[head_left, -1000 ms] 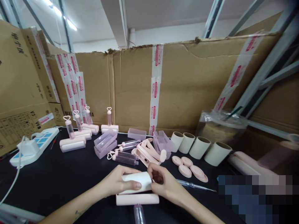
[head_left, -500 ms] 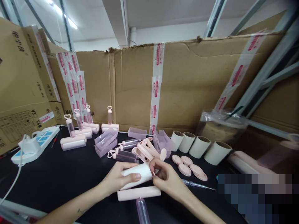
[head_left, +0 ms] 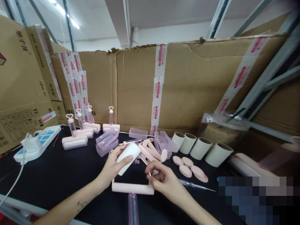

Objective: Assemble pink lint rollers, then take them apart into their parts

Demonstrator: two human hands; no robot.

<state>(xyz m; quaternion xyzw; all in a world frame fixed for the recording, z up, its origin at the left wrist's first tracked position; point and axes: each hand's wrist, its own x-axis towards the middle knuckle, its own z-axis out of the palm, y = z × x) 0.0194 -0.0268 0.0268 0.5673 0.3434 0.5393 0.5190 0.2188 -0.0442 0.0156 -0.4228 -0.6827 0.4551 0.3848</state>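
Note:
My left hand (head_left: 116, 164) is closed round a white roll (head_left: 128, 157) that looks like a lint roller's sticky refill. The roll tilts up to the right and is apart from the pink lint roller frame (head_left: 132, 188) below it. A clear purple handle (head_left: 133, 207) points down toward me from that frame, and a short arm rises at its left end. With bent, pinched fingers, my right hand (head_left: 158, 176) grips the frame's right end. Those fingers partly hide the end piece. Behind the hands lie several pink plastic parts (head_left: 146, 153), with clear handles partly covered by my left hand.
Finished-looking lint rollers (head_left: 75, 142) stand at the back left beside purple covers (head_left: 106, 147). To the right are hollow white rolls (head_left: 200, 148), pink round caps (head_left: 185, 171) and a screwdriver (head_left: 197, 185). A power strip (head_left: 38, 147) lies far left; cardboard (head_left: 133, 84) walls the back.
My left hand has lifted the white roll up and left, away from the frame, and tilted it more steeply. The frame and my right hand have shifted slightly left.

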